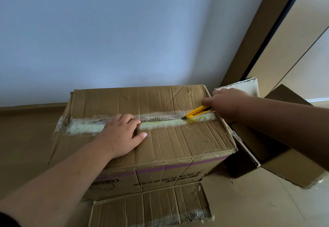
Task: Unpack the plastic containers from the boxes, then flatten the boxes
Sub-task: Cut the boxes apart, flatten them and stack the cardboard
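Observation:
A brown cardboard box [178, 137] stands on the floor against the wall, its top flaps sealed by a wide strip of yellowish tape [160, 122]. My left hand [121, 134] rests flat on the top, across the tape seam near its middle. My right hand [225, 103] grips a yellow utility knife [196, 112] at the right end of the box, with the blade tip on the tape seam. No plastic containers are visible.
A flattened box panel [151, 207] lies on the floor in front of the sealed box. To the right an opened box [284, 155] lies tipped beside it. A white wall [124, 31] is behind and a door frame [258, 31] at right.

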Tool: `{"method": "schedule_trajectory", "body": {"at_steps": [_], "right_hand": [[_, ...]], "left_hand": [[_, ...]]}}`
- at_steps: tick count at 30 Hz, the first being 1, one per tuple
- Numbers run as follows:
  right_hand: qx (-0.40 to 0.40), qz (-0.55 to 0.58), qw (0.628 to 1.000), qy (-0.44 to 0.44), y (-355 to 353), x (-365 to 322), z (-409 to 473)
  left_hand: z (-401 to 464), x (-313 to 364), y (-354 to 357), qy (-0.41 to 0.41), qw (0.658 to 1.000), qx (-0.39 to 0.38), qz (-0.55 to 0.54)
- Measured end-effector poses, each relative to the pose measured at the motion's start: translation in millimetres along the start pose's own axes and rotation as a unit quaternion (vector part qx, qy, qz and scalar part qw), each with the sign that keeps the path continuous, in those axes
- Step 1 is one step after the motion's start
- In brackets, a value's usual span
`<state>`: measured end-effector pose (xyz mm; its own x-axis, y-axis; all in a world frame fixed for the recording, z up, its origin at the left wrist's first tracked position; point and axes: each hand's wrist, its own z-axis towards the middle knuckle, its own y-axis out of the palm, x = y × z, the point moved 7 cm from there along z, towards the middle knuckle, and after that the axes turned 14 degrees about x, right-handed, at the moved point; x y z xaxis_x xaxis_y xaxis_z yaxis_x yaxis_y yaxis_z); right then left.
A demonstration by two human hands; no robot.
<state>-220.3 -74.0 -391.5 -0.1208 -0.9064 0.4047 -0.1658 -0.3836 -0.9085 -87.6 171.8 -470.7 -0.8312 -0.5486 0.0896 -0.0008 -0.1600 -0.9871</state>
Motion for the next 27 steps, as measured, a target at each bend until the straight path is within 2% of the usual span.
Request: {"method": "schedule_trajectory", "body": {"at_steps": [8,14,20,23,27], "right_hand": [[-0.020,-0.024,0.999,0.031,6.2,37.2,-26.3],[-0.034,-0.123,0.992,0.026,-8.6,58.8,-46.0],[-0.033,-0.152,0.987,0.029,-9.5,55.6,-44.5],[-0.042,-0.113,0.992,0.049,-1.9,60.6,-46.8],[-0.038,0.042,0.988,0.141,14.7,88.5,-65.8]], "left_hand": [[-0.9,2.8,0.4,0.001,1.000,-0.011,-0.001],[-1.1,4.8,2.7,0.001,1.000,-0.014,-0.004],[-4.0,7.0,-1.5,-0.005,1.000,-0.020,-0.009],[-4.8,6.4,-5.5,-0.011,1.000,-0.005,-0.013],[-5.2,8.3,-4.2,-0.011,1.000,-0.003,-0.012]]}}
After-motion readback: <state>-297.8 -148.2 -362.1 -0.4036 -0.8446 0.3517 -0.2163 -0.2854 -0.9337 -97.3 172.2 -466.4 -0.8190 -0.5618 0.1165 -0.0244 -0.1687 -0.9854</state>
